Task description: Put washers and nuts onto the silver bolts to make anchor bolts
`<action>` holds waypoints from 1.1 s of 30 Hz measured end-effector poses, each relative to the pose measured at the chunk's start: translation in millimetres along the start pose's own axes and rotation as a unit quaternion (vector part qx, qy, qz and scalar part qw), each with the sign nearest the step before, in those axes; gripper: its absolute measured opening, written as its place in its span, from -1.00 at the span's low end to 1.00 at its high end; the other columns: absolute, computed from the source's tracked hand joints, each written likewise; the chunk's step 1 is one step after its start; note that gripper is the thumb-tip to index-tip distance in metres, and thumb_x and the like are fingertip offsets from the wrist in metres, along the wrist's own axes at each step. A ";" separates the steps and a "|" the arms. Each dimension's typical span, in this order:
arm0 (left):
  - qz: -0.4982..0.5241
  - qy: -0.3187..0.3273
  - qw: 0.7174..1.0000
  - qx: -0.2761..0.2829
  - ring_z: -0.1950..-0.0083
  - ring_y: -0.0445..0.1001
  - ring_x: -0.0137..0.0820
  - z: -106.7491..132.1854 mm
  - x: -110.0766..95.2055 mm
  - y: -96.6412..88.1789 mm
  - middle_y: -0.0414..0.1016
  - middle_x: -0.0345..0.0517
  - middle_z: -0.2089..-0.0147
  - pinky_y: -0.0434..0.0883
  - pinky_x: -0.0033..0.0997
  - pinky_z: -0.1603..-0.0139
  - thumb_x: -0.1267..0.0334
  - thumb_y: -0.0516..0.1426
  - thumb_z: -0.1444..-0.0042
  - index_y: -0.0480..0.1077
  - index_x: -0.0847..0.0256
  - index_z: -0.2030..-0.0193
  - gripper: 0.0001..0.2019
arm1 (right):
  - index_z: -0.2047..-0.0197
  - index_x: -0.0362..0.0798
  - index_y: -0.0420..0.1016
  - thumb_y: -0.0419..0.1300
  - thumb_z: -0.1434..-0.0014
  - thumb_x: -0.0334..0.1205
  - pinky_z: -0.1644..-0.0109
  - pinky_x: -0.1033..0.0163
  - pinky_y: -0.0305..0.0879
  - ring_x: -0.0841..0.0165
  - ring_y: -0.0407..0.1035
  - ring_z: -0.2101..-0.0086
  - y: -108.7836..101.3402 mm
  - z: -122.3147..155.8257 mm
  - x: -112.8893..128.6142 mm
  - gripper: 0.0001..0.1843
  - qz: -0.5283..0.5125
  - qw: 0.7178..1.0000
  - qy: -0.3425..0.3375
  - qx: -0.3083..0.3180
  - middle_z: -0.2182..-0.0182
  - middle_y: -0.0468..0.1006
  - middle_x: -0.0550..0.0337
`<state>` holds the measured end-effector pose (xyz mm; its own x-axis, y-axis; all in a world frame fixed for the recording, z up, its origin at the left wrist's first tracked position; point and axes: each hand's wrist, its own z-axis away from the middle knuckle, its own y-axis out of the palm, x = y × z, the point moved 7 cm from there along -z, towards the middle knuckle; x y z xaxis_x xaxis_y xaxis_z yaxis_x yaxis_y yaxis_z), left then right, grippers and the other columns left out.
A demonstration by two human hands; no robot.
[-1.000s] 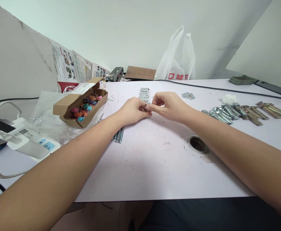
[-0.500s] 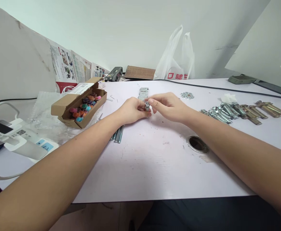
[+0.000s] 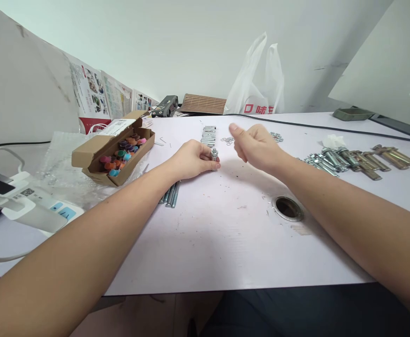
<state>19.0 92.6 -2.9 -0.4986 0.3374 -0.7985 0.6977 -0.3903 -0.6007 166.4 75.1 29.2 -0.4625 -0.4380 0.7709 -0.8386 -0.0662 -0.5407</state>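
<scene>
The right hand (image 3: pixel 257 146) has lifted off the bolt (image 3: pixel 214 153), fingers loosely curled, holding nothing visible. The left hand (image 3: pixel 194 159) pinches that bolt upright, just before the sleeve row (image 3: pixel 209 135). Small, rigid steel, probably slick; grip the shank.

The left hand (image 3: pixel 193 159) hides most of the bolt (image 3: pixel 214 154) (only its top shows), the washers (image 3: pixel 228 140) too small to count.

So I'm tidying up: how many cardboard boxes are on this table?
1: the open cardboard box of coloured caps, left of the left hand. Others may be hidden outside the view.
</scene>
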 end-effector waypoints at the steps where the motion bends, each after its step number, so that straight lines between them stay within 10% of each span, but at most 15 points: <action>1: 0.012 -0.003 1.000 0.003 0.32 0.47 -0.39 -0.2 0.2 0.6 0.62 -0.13 0.31 0.36 -0.35 0.26 0.18 0.31 0.02 0.59 0.25 0.27 -0.79 | 0.72 -0.04 0.18 -0.01 -0.29 0.38 0.49 0.22 0.02 0.46 0.04 0.64 -5.8 -0.2 -0.5 -0.23 -0.006 1.000 0.005 -0.028 0.76 0.11 0.22; 10: -0.021 0.008 1.000 -0.006 0.38 0.41 -0.44 -0.4 -0.7 -1.3 0.57 -0.18 0.39 0.33 -0.39 0.30 0.13 0.30 0.02 0.59 0.26 0.31 -0.77 | 0.54 -0.07 0.33 0.02 -0.29 0.36 0.51 0.27 -0.01 0.48 0.10 0.63 13.6 2.7 5.0 -0.33 0.042 0.996 -0.021 0.072 0.72 0.22 0.27; 14: -0.017 -0.003 1.000 -0.006 0.38 0.39 -0.45 -0.3 1.8 -1.4 0.57 -0.18 0.37 0.29 -0.40 0.33 0.09 0.31 0.03 0.58 0.26 0.29 -0.73 | 0.74 -0.04 0.09 0.03 -0.34 0.23 0.55 0.24 -0.16 0.53 -0.12 0.68 -2.4 2.6 8.4 -0.26 0.069 0.997 0.001 -0.023 0.77 -0.03 0.31; 20: -0.052 0.025 0.998 -0.022 0.39 0.40 -0.43 -1.9 1.8 0.7 0.55 -0.20 0.41 0.31 -0.37 0.29 0.05 0.27 0.01 0.60 0.25 0.28 -0.71 | 0.26 -0.08 0.54 0.21 -0.24 0.05 0.47 0.27 0.04 0.47 0.17 0.60 14.1 -1.3 1.6 -0.67 0.125 0.991 0.004 0.051 0.63 0.39 0.27; 25: -0.123 0.041 0.991 -0.018 0.32 0.46 -0.35 4.1 -9.3 3.6 0.58 -0.18 0.38 0.34 -0.33 0.24 0.03 0.22 -0.03 0.62 0.19 0.21 -0.69 | 0.50 -0.11 0.50 0.19 -0.21 -0.08 0.45 0.25 0.02 0.48 0.15 0.57 18.7 -0.2 6.8 -0.67 0.154 0.986 -0.025 0.061 0.61 0.41 0.23; 30: -0.224 0.080 0.971 0.014 0.23 0.47 -0.29 15.1 -32.0 -4.5 0.60 -0.09 0.26 0.32 -0.31 0.22 -0.05 0.18 -0.05 0.59 0.17 0.25 -0.66 | 0.63 -0.08 0.37 0.20 -0.20 0.01 0.47 0.21 0.05 0.46 0.13 0.60 -18.3 -1.4 -3.5 -0.54 0.214 0.968 0.095 0.093 0.66 0.35 0.16; 33: -0.303 0.021 0.953 -0.004 0.47 0.29 -0.39 17.5 -27.5 -26.0 0.42 -0.11 0.51 0.16 -0.31 0.41 0.02 0.12 -0.08 0.46 0.19 0.49 -0.70 | 0.54 -0.04 0.47 0.30 -0.09 0.15 0.42 0.16 0.13 0.34 0.27 0.53 -57.2 3.6 -38.8 -0.57 0.313 0.908 0.230 0.157 0.57 0.42 0.09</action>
<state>5.5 78.5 33.9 -0.7907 0.5324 -0.3023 0.2921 -0.1060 -0.9505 233.3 92.7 29.0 -0.9522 -0.0613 0.2993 -0.2799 -0.2177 -0.9350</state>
